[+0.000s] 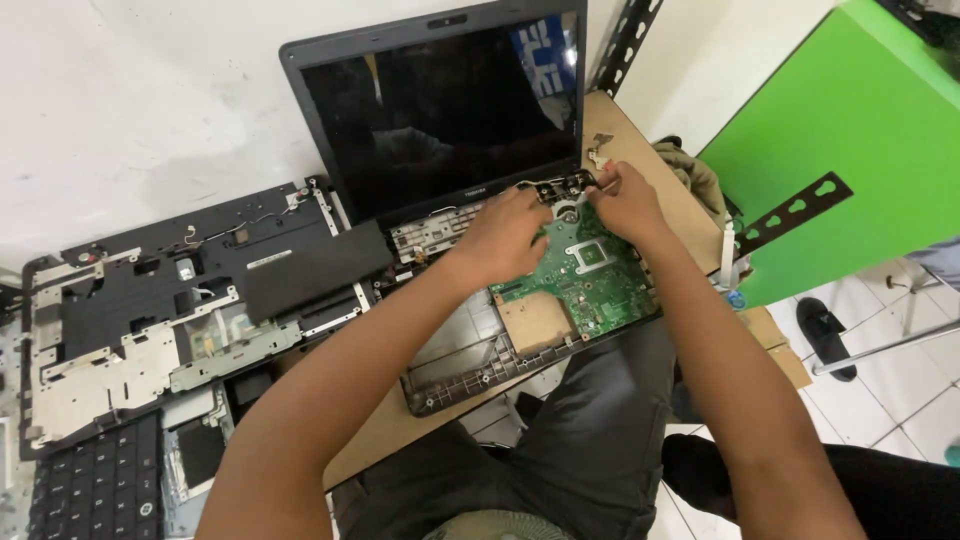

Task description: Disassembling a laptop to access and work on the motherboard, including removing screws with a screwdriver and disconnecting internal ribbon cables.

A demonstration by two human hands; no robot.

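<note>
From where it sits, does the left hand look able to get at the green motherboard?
Probably yes: the left hand rests beside the exposed motherboard in the open laptop base, with nothing covering the board. The right hand works at its far edge.

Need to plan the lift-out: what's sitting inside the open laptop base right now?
Inside the laptop base, a green circuit board and a tan panel show. Both hands, left hand and right hand, cover the hinge-side part.

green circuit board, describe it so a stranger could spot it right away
Start at the open laptop with its dark screen. In its opened base, under both hands, lies the green circuit board. It is the only bright green part there; the frame around it is grey.
</note>
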